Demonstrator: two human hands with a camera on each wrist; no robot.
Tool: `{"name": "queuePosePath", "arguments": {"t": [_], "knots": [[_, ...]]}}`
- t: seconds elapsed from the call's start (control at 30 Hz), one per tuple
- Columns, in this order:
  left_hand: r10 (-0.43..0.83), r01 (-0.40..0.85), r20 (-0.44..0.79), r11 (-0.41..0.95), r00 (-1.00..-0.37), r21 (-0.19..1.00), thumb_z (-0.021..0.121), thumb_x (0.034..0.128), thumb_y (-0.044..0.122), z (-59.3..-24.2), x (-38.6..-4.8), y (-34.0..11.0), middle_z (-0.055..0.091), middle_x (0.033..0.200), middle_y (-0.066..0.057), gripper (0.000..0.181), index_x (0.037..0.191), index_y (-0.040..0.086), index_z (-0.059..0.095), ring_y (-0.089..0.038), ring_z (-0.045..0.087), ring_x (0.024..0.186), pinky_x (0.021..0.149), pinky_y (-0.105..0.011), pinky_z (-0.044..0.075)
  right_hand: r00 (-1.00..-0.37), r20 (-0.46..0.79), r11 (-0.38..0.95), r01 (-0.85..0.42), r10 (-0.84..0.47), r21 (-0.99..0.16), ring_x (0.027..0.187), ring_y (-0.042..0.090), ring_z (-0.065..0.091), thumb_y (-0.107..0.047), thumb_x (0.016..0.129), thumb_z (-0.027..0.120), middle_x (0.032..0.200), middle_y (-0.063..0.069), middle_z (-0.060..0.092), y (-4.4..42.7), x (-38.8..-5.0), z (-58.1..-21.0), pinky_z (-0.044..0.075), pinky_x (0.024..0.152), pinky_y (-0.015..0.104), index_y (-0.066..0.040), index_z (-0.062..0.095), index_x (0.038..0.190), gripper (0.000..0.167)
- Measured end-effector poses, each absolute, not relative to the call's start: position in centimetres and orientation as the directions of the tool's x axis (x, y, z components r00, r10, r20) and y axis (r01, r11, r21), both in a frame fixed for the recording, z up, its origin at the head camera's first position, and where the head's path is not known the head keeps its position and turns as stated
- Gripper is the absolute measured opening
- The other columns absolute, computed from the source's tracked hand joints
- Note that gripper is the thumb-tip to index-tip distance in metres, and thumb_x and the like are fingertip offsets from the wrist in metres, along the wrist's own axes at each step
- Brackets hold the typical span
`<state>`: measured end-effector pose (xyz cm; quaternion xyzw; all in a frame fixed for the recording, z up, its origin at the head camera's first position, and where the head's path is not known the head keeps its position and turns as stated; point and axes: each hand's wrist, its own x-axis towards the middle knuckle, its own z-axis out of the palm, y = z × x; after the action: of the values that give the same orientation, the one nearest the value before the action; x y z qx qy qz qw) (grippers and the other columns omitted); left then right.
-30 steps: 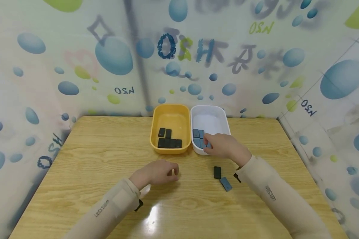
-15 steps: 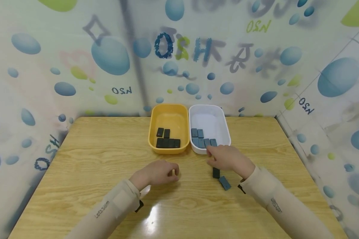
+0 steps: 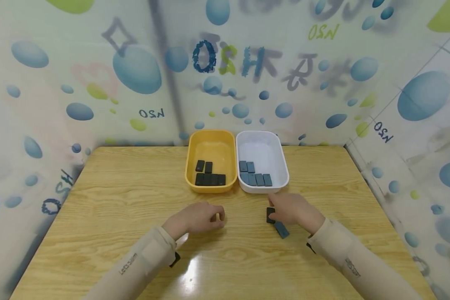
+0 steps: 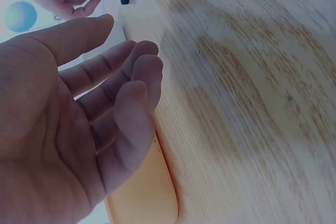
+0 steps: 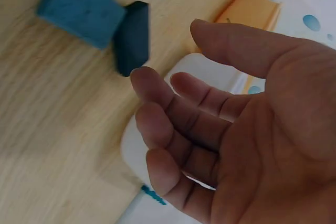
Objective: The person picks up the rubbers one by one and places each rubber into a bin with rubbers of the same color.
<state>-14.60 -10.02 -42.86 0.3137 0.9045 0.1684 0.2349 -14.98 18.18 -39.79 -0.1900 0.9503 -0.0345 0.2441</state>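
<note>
In the head view, a small black rectangular tile lies on the table, its end close to a blue tile. My right hand is over them, thumb and fingers apart around the black one. From the right wrist view, the black tile lies just beyond the fingertips, and nothing is between the loosely bent fingers. My left hand rests over the table left of the tiles, fingers loosely curled and holding nothing. The left wrist view shows the palm of that left hand bare.
A yellow tray with several black tiles stands against the wall. Beside it on the right is a white tray holding several blue tiles. The wooden table is bounded by patterned walls at the back and sides.
My right hand has left the white tray and come back toward the two loose tiles. A blue tile now shows at the right end of the tray's front row. The left hand has stayed put.
</note>
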Motion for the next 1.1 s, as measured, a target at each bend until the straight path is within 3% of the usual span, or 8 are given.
{"name": "queuePosePath", "arguments": {"t": [0.2,0.4,0.7,1.1], "knots": [[0.657,0.497,-0.306,0.735,-0.689,0.461,0.063,0.0946,0.034,-42.9,-14.6,-10.1,0.061,0.078,0.009,0.012,0.101,0.024,0.064,-0.006,0.053,0.068,0.065,-0.027,0.044,-0.828,-0.464,0.949,-0.275,-0.315,-0.155,0.067,0.016,0.054,-0.027,0.089,0.068,0.086,0.002,0.062,19.2,-14.4,-40.8,0.044,0.06,0.034,-0.01,0.056,0.098,0.023],[0.657,0.491,-0.308,0.734,-0.688,0.468,0.063,0.0944,0.034,-43.0,-14.5,-10.1,0.063,0.079,0.009,0.012,0.101,0.024,0.064,-0.005,0.054,0.069,0.066,-0.028,0.045,-0.837,-0.465,0.957,-0.248,-0.289,-0.149,0.064,0.018,0.051,-0.032,0.086,0.072,0.075,0.002,0.058,20.0,-13.7,-41.5,0.04,0.057,0.034,-0.01,0.054,0.091,0.029],[0.657,0.49,-0.311,0.734,-0.687,0.47,0.063,0.0945,0.034,-43.1,-14.5,-10.0,0.063,0.079,0.01,0.013,0.102,0.024,0.064,-0.005,0.055,0.069,0.067,-0.028,0.046,-0.827,-0.46,0.947,-0.271,-0.321,-0.173,0.061,0.018,0.048,-0.041,0.082,0.076,0.07,0.001,0.051,20.1,-13.1,-41.6,0.035,0.054,0.032,-0.011,0.051,0.089,0.039],[0.661,0.498,-0.307,0.732,-0.684,0.465,0.062,0.0947,0.034,-43.0,-14.4,-10.1,0.061,0.078,0.01,0.012,0.101,0.024,0.064,-0.005,0.054,0.069,0.067,-0.028,0.045,-0.82,-0.474,0.947,-0.268,-0.321,-0.177,0.063,0.019,0.049,-0.038,0.081,0.077,0.071,0.003,0.052,19.9,-12.8,-42.1,0.035,0.054,0.034,-0.01,0.049,0.09,0.041]]}}
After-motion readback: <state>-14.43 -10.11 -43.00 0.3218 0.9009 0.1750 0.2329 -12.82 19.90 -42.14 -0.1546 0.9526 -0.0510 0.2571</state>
